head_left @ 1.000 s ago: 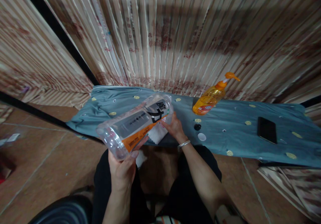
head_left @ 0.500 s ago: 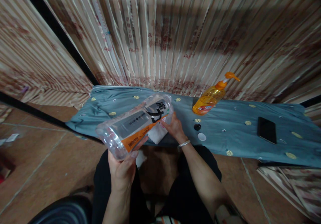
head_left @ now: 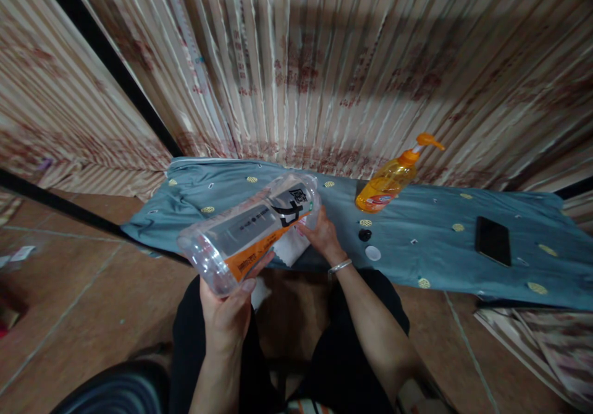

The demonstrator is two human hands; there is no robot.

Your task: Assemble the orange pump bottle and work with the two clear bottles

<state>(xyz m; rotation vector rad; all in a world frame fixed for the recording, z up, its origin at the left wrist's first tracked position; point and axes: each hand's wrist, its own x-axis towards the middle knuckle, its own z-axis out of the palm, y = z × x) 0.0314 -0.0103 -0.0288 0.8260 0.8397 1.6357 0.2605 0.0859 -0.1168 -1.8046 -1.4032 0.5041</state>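
A large clear plastic bottle (head_left: pixel 250 232) with a grey and orange label lies tilted across both my hands, above the near edge of the cloth-covered table. My left hand (head_left: pixel 227 312) grips its lower left end, thumb on the near side. At the upper right end, my right hand (head_left: pixel 322 235) is closed around the bottle, and some of its fingers are hidden behind it. A white tissue or cloth (head_left: pixel 291 245) shows beneath the bottle, near my right fingers; whether they hold it I cannot tell.
An orange pump bottle (head_left: pixel 386 182) stands right of my hands on the blue-green cloth (head_left: pixel 440 241). Nearer lie a small black cap (head_left: pixel 365 235) and a white disc (head_left: pixel 373 253). A black phone (head_left: pixel 493 241) rests farther right. Behind hangs a striped curtain (head_left: pixel 324 62).
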